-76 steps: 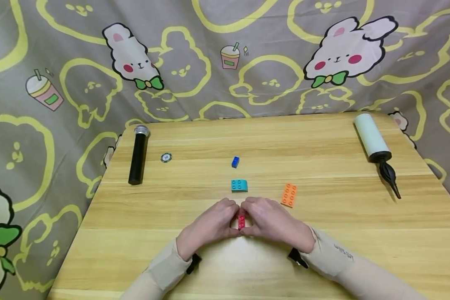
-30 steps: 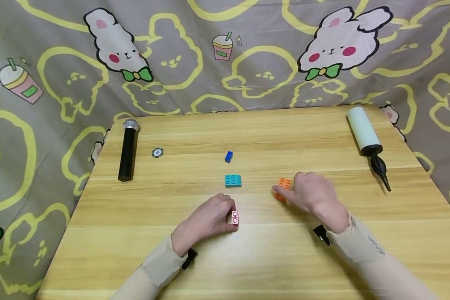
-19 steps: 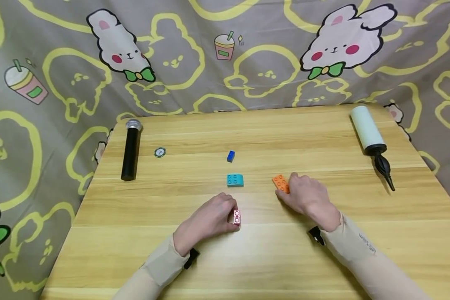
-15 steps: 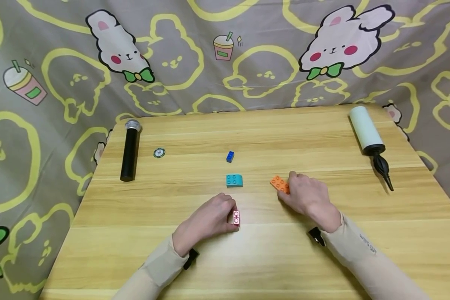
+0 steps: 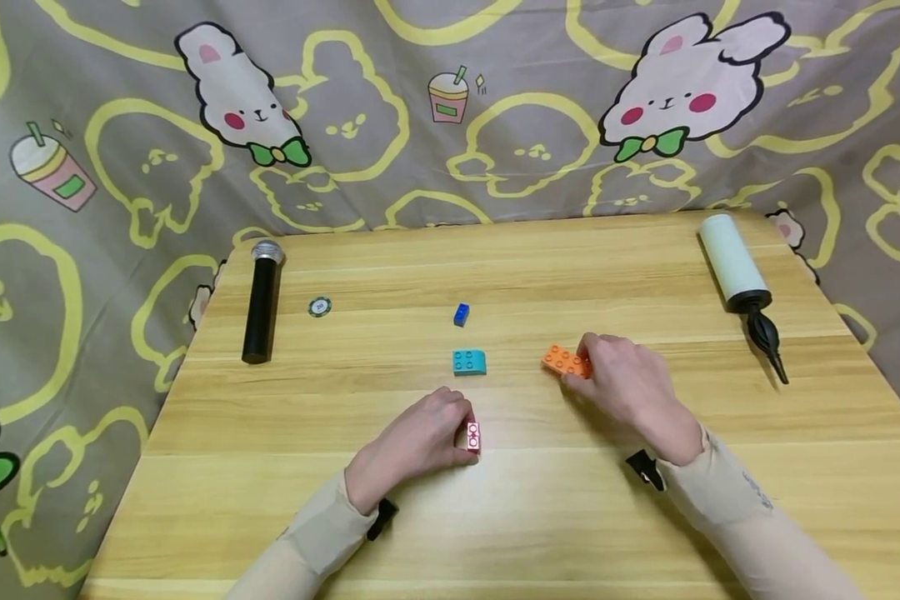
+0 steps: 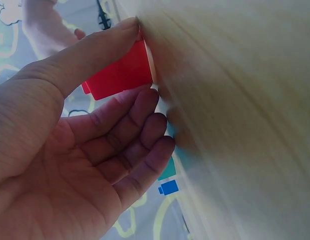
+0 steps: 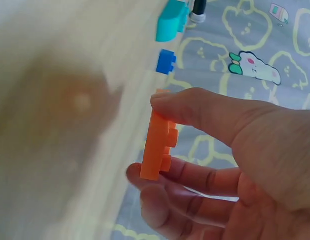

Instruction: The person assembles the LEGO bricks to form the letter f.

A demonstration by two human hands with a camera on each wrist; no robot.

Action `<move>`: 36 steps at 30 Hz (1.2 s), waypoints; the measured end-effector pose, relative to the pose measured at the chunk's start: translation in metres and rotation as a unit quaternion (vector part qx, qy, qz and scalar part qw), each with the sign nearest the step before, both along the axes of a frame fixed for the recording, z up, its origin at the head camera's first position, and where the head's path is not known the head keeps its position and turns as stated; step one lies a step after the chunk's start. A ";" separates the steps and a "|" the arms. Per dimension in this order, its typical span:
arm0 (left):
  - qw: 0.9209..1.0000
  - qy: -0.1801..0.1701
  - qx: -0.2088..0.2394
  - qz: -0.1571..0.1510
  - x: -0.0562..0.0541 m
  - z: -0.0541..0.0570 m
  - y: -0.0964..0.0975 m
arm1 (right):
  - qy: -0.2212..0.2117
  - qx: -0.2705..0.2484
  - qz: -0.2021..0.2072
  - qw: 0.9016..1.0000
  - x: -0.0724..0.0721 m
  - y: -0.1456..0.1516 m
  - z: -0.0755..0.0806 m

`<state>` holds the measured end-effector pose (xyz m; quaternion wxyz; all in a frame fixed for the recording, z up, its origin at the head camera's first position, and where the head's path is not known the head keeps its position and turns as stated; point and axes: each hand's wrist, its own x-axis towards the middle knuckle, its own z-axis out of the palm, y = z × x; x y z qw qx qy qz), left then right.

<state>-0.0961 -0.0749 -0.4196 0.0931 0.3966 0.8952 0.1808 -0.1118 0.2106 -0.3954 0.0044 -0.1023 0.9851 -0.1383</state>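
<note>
My left hand (image 5: 420,433) pinches the red brick (image 5: 473,437), thumb on one side, low at the table (image 5: 495,533). Right hand (image 5: 630,383) pinches the orange brick (image 5: 561,360), studs up, held just above the wood. Teal brick (image 5: 468,362) lies between and beyond my hands, then blue brick (image 5: 461,315), chip (image 5: 319,307) left of it; patterned cloth (image 5: 525,187) behind.
</note>
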 end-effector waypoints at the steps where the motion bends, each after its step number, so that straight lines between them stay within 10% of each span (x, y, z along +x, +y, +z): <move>1: 1.000 0.001 0.001 -0.001 0.000 0.000 0.000 | 0.011 -0.001 0.001 1.000 0.000 0.000 0.002; 15: 1.000 0.011 0.005 -0.001 -0.001 0.000 0.000 | 0.079 -0.002 0.166 0.983 0.014 -0.032 0.038; 23: 1.000 -0.005 -0.012 0.001 0.002 0.000 -0.001 | 0.013 0.011 0.283 0.959 0.031 -0.054 0.036; 36: 1.000 0.016 0.012 -0.007 0.004 -0.002 -0.003 | 0.028 0.019 0.316 0.948 0.034 -0.075 0.021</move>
